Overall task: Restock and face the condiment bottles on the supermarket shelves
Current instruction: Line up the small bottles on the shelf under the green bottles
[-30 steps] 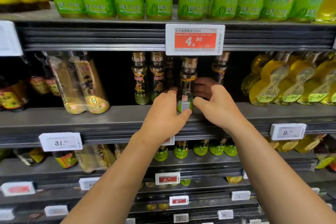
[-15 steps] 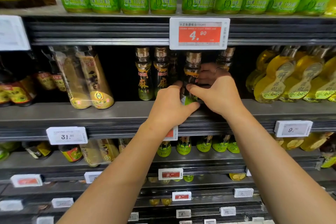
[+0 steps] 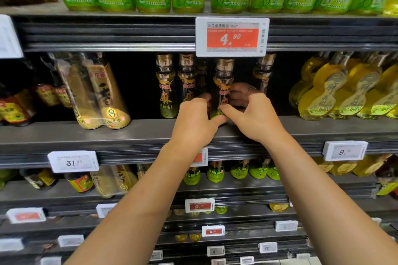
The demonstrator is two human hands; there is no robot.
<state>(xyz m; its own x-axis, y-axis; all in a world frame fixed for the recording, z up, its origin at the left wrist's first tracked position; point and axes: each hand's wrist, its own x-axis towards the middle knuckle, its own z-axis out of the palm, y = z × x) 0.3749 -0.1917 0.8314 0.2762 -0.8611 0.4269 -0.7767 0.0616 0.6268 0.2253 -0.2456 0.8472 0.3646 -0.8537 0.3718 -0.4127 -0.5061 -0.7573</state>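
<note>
Glossy clear glass bottle (image 3: pixel 223 84); matt grey metal shelf (image 3: pixel 86 135); glossy plastic price tag (image 3: pixel 232 37).

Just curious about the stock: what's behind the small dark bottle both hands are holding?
Behind the small dark bottle, held by the left hand and right hand, the shelf recess is dark. The right hand's fingers cover the space right beside it; no more bottles can be made out directly behind.

Bottle (image 3: pixel 223 84) on shelf (image 3: pixel 129 133), between hands.
</note>
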